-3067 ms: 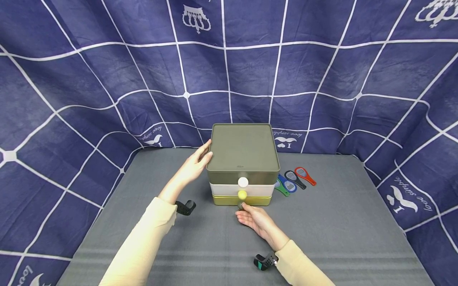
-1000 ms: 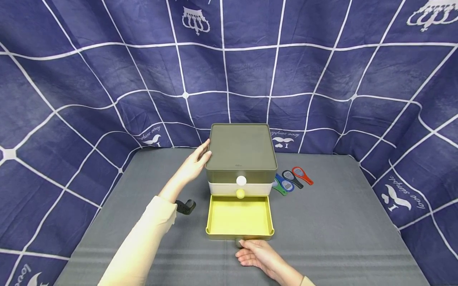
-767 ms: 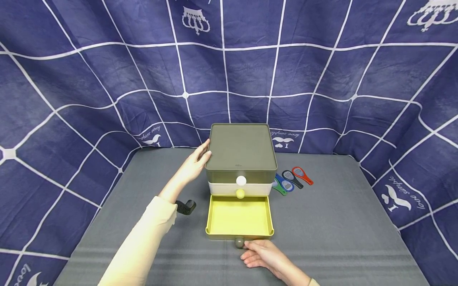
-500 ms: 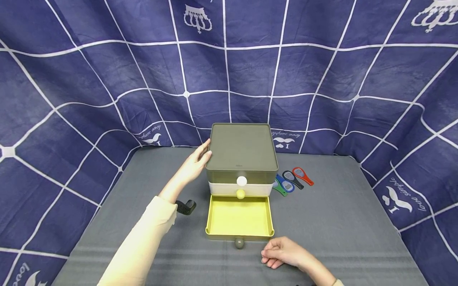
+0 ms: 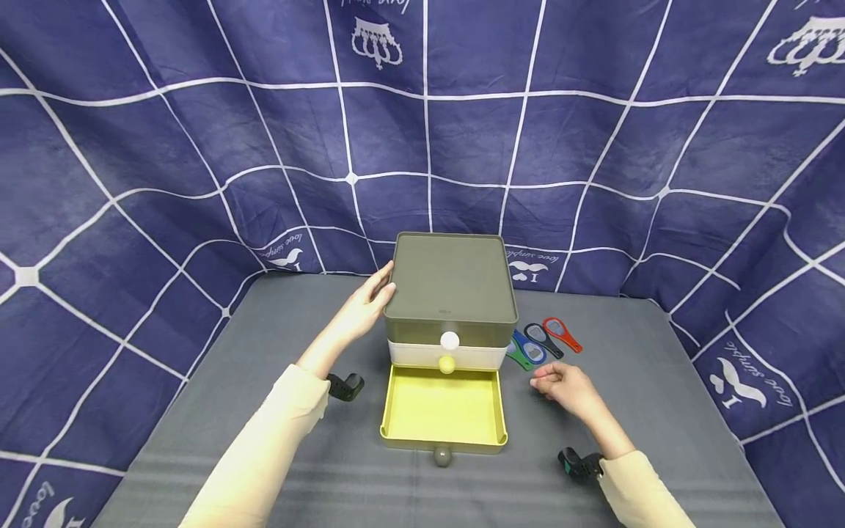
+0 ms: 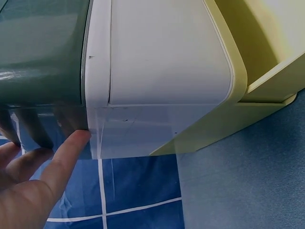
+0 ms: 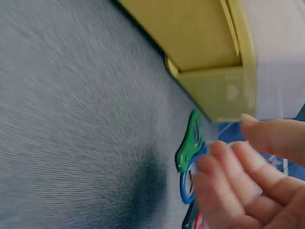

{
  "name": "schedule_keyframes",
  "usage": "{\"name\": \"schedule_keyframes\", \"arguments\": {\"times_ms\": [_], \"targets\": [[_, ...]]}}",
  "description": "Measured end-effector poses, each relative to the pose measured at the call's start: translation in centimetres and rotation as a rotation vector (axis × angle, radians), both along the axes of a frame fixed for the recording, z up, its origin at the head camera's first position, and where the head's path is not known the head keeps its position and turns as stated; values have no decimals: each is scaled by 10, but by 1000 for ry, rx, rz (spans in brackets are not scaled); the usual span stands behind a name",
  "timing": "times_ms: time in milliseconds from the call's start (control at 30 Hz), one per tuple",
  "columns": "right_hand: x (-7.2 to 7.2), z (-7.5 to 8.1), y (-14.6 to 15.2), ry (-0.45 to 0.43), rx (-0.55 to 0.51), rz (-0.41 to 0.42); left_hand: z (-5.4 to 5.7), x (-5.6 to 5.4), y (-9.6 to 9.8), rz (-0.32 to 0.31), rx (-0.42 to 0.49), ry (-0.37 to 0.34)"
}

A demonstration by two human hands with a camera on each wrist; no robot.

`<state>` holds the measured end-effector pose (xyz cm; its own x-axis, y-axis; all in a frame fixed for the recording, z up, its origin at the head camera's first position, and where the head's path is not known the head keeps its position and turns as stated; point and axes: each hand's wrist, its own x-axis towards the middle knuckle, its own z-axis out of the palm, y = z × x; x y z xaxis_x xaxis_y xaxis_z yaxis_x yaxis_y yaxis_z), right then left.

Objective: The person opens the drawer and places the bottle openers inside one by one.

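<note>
A navy gridded curtain point(image 5: 462, 139) rises behind the drawer box and folds forward well to its left and right. The grey tabletop point(image 5: 634, 418) runs on past the box on both sides and toward the person, its far edge meeting the curtain just behind. The drawer box point(image 5: 452, 279), green over white over yellow, stands upright on it. From its base the yellow drawer point(image 5: 444, 444) juts forward, taking up the room in front. The left hand point(image 5: 356, 315) rests its extended fingers against the box's left side; the right hand point(image 5: 571, 390), fingers loose and released, hovers to the right of the box. Between that hand and the box's right side lie four oval-headed tools: green point(image 5: 520, 356), partly hidden by the box, then blue point(image 5: 532, 350), black point(image 5: 544, 340) and red point(image 5: 562, 334), farthest out.
</note>
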<state>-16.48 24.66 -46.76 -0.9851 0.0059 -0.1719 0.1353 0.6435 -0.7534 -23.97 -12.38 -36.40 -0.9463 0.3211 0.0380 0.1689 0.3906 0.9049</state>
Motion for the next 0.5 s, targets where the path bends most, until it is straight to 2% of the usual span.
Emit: {"name": "schedule_keyframes", "arguments": {"times_ms": [133, 367, 500], "targets": [[-22, -6, 4, 82, 65, -85, 17, 12, 4, -2, -18, -3], [-45, -22, 5, 182, 132, -189, -16, -10, -3, 12, 7, 9], [-51, -32, 4, 206, 184, -201, -19, -11, -4, 20, 1, 26]]}}
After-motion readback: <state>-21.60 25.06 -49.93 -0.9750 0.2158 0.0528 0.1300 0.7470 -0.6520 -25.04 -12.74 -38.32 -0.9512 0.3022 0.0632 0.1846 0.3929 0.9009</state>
